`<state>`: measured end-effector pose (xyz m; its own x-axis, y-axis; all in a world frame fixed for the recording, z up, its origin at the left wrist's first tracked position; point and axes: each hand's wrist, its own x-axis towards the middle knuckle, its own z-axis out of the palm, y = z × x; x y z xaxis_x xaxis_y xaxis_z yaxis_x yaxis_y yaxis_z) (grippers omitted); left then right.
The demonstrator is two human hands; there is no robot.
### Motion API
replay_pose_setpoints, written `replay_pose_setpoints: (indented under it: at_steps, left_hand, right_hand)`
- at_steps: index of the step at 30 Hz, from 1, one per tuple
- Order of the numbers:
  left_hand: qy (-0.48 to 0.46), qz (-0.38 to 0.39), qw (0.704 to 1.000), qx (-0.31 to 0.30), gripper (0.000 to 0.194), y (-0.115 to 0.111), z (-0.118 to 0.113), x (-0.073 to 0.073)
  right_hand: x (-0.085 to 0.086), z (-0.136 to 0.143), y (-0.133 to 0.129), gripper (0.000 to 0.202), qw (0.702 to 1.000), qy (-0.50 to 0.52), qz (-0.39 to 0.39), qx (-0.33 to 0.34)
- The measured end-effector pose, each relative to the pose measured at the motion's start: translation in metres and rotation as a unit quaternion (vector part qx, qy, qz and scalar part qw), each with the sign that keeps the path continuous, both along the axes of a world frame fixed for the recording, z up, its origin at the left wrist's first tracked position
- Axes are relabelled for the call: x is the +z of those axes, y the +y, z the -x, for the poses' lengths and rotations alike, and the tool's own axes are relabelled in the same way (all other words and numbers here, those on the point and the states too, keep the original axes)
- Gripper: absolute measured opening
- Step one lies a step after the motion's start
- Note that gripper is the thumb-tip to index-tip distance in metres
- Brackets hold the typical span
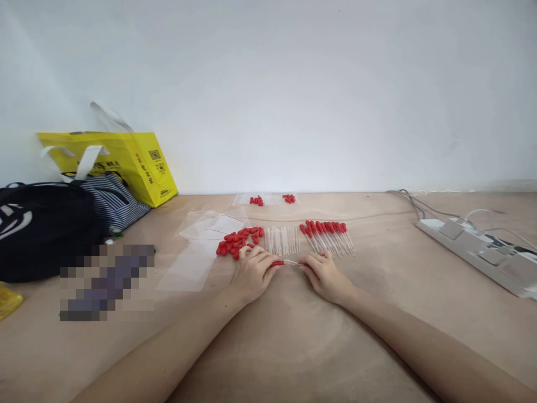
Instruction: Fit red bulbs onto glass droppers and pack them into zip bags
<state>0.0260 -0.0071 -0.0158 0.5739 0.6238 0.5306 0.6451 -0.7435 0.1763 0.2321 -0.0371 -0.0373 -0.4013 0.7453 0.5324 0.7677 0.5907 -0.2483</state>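
Note:
My left hand [254, 273] is closed on a red rubber dropper bulb [277, 263] above the table. Opposite it, my right hand [325, 275] pinches a thin clear dropper tube [291, 262], whose left end meets the bulb's mouth; how far it goes in cannot be seen. Loose red bulbs [235, 243] lie in a pile just beyond my left hand. Bare clear tubes [282, 240] are laid side by side in the middle. Past my right hand rests a row of droppers with red bulbs on their tubes [327, 235].
Clear plastic bags [187, 266] lie left of the bulbs. Farther back, another bag holds small red bulbs [288, 198]. A white power strip [474, 254] with cables is at right. A yellow bag [146, 168], striped bag [111, 201] and dark bag [46, 235] stand at left.

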Motion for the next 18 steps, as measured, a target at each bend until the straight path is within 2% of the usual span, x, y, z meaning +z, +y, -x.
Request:
replay_pose_setpoints:
  at_steps: [5,9,12,18]
  left_hand:
    - [-0.038,0.022,0.999,0.015,0.011,-0.002,-0.002,-0.003]
    - [-0.09,0.101,0.989,0.061,0.013,-0.002,-0.006,-0.006]
    - [-0.109,0.159,0.978,0.074,0.016,-0.002,-0.007,-0.008]
    - [-0.096,0.173,0.979,0.056,0.014,-0.004,-0.007,-0.004]
  right_hand:
    - [0.0,0.006,-0.001,0.014,1.0,0.012,-0.001,0.01]
    - [0.0,0.011,-0.006,0.014,0.999,0.039,-0.005,0.011]
    - [0.001,0.014,-0.008,0.017,0.999,0.028,-0.044,0.012]
    - [0.002,0.01,-0.004,0.025,0.99,-0.04,-0.135,0.017]
